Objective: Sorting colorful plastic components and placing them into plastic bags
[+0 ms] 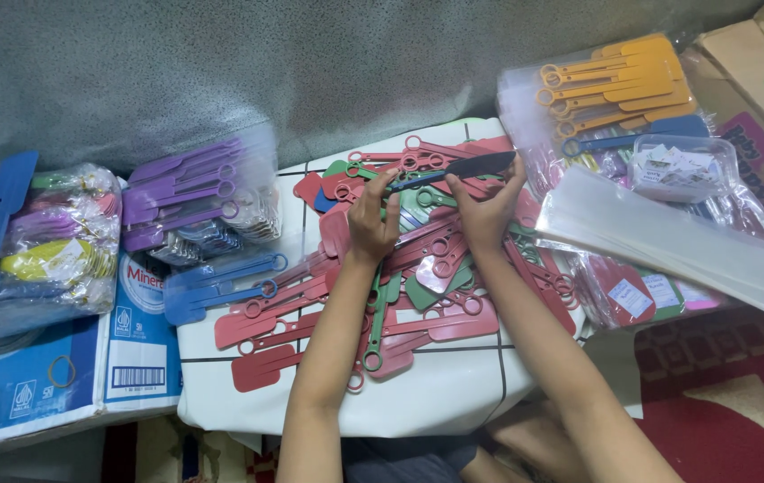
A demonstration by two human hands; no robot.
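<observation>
Far left sit bagged spatulas (33, 241) and purple ones (194, 192). At centre, above the red pile (418, 295), the left hand (371, 224) pinches the dark spatula (458, 168) by its handle while the right hand (488, 210) grips the blade, keeping it level. Clear sleeves (668, 237) lie at right, within reach.

At the floor's left edge stood a blue-and-white carton (60, 376) with a white barcode label (138, 376) on its front. On top lay a clear bag (42, 241) of mixed-colour scrapers. At the right edge lay a clear packet (615, 80) of orange ones, a stack of flat clear sleeves (668, 237), and a small clear tub (682, 168) of white paper slips.
</observation>
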